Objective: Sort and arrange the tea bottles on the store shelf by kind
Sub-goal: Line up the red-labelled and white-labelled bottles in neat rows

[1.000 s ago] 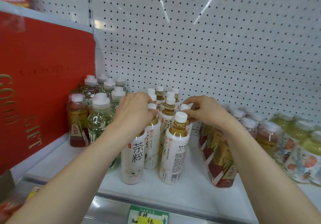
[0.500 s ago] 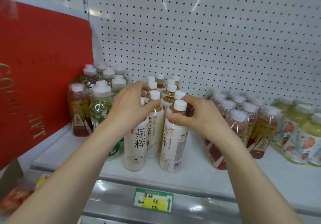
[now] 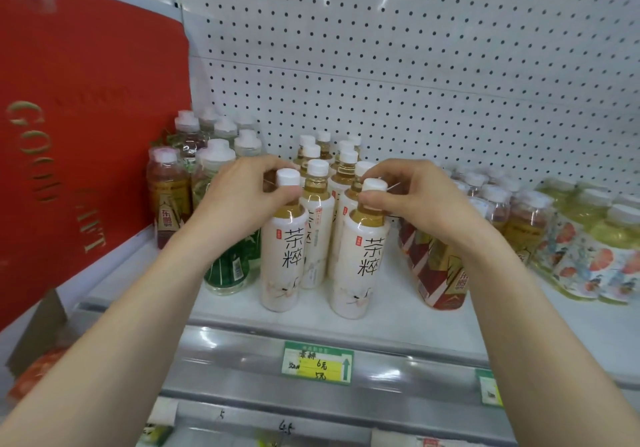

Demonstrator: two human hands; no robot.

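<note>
White-capped, cream-labelled plastic tea bottles (image 3: 282, 238) (image 3: 360, 252) at six o'clock are neck-gripped by left hand (image 3: 242, 193) and right hand (image 3: 415, 197), front-row alignment underway; squaring labels presumably follows.

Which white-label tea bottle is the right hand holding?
The front-right white-label bottle: the right hand pinches its neck; the left hand holds the front-left one.

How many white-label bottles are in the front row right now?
2. The left bottle is held at the neck by the left hand; the right bottle likewise by the right hand. More stand behind them, partly hidden.
</note>
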